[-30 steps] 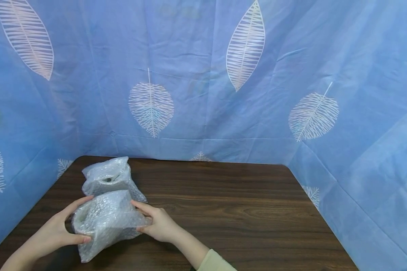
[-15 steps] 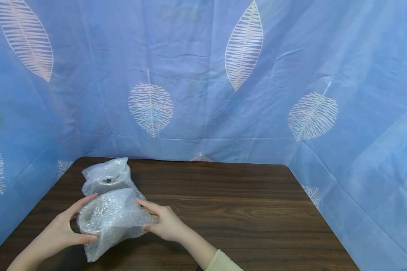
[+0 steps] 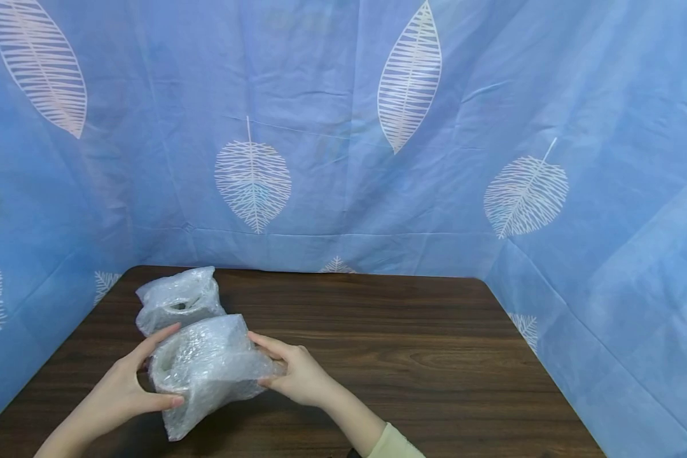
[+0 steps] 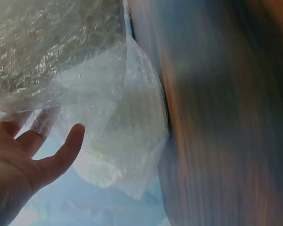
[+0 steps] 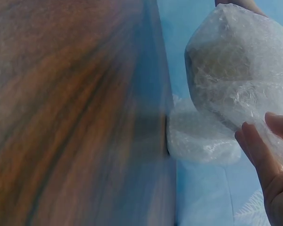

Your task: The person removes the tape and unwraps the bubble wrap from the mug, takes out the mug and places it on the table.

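A bundle in clear bubble wrap [image 3: 214,366] hangs between my two hands over the left part of the table. My left hand [image 3: 117,388] grips its left end, thumb in front and fingers behind. A pale rounded rim shows through the wrap there. At the other end, my right hand [image 3: 300,376] pinches the loose wrap between thumb and fingers. In the right wrist view a gap separates the held bundle [image 5: 236,66] from the tabletop. A second bubble-wrapped bundle [image 3: 180,296] lies just behind it, partly covered in the head view. The wrap hides what both contain.
The dark wood-grain table [image 3: 406,356] extends to the right of my hands. Blue cloth with white leaf prints [image 3: 320,178] hangs behind the table and along both sides.
Both hands have moved steadily to the right together, carrying the front bundle along. The rear bundle stays where it was.
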The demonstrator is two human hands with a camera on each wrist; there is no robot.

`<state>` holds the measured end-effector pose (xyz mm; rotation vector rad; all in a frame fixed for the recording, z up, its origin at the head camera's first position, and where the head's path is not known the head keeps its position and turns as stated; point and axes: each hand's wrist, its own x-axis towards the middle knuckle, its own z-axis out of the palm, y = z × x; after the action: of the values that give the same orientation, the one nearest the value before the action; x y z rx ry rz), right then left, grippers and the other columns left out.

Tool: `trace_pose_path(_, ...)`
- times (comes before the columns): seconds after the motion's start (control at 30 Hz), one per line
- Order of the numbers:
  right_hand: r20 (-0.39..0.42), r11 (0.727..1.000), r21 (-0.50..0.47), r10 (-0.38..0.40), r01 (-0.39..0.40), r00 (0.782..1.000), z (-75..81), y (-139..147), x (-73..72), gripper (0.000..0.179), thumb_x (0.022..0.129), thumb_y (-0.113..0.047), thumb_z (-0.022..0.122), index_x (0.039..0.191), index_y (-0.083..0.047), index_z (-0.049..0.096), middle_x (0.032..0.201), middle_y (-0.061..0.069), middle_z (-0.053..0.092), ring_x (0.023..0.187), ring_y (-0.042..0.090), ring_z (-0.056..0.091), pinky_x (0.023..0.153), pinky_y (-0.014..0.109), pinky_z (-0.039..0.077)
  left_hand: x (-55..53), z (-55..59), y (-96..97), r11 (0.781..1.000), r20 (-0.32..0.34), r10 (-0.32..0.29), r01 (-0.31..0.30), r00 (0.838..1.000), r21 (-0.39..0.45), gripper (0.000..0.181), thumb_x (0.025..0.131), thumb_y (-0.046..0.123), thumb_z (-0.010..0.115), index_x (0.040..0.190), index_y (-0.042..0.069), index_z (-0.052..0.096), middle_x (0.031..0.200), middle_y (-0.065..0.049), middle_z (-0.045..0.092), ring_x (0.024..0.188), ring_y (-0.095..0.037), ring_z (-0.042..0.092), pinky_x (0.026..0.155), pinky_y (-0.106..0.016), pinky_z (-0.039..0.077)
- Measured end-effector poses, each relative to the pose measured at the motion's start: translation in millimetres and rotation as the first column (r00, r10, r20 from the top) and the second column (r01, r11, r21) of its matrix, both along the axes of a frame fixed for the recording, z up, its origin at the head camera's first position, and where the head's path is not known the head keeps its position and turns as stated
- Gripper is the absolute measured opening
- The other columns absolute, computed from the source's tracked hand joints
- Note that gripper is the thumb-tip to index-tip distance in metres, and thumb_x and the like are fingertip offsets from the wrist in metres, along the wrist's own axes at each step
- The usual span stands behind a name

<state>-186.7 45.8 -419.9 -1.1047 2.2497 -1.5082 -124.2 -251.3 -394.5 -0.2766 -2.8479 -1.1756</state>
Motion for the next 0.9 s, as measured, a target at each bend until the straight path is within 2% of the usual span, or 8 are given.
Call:
trace_pose_path(0.17, 0.017, 1.0, -0.024, -0.017, 0.017, 1.0, 3.9, 10, -0.4, 0.075, 0.086, 0.001, 0.069, 0.148, -0.028, 0.039, 0.147, -0.003, 0.04, 0.127, 0.016, 0.044, 0.079, 0.021, 0.05, -2.0, 3.4, 11.8, 0.999, -0.054, -0.006, 0.008, 0.999, 0.046, 0.101, 0.072, 0.031, 0.085, 0.152, 0.019, 0.025, 0.143, -0.028, 0.033, 0.114, -0.05, 0.046, 0.076, -0.061, 0.044)
trace_pose_path(0.5, 0.007, 0.996, -0.019, -0.085, 0.085, 0.996, 10.3, 29, -2.1, 0.075, 0.084, 0.003, 0.071, 0.147, -0.025, 0.042, 0.146, -0.003, 0.041, 0.127, 0.021, 0.045, 0.075, 0.022, 0.051, -7.2, 6.9, 35.5, 0.993, -0.085, 0.001, 0.009, 0.996, 0.12, 0.101, 0.068, 0.034, 0.088, 0.148, 0.015, 0.03, 0.138, -0.023, 0.04, 0.111, -0.041, 0.049, 0.076, -0.053, 0.046)
trace_pose_path(0.7, 0.03, 0.991, -0.008, -0.131, 0.131, 0.991, 23.2, 40, 1.6, 0.075, 0.083, 0.008, 0.069, 0.147, -0.022, 0.042, 0.147, 0.0, 0.041, 0.129, 0.026, 0.044, 0.064, 0.019, 0.048, -14.8, 4.9, 48.5, 0.987, -0.114, -0.015, 0.032, 0.993, 0.156, 0.102, 0.066, 0.034, 0.089, 0.147, 0.015, 0.031, 0.137, -0.02, 0.043, 0.109, -0.037, 0.052, 0.076, -0.049, 0.047)
trace_pose_path(0.9, 0.047, 0.988, -0.028, -0.151, 0.152, 0.987, 35.3, 55, 5.7, 0.073, 0.084, 0.008, 0.068, 0.146, -0.021, 0.043, 0.147, 0.005, 0.041, 0.129, 0.031, 0.043, 0.059, 0.021, 0.048, -24.3, 6.1, 62.8, 0.982, -0.129, -0.035, 0.058, 0.991, 0.18, 0.104, 0.066, 0.036, 0.089, 0.148, 0.016, 0.027, 0.142, -0.02, 0.038, 0.118, -0.04, 0.046, 0.083, -0.056, 0.045)
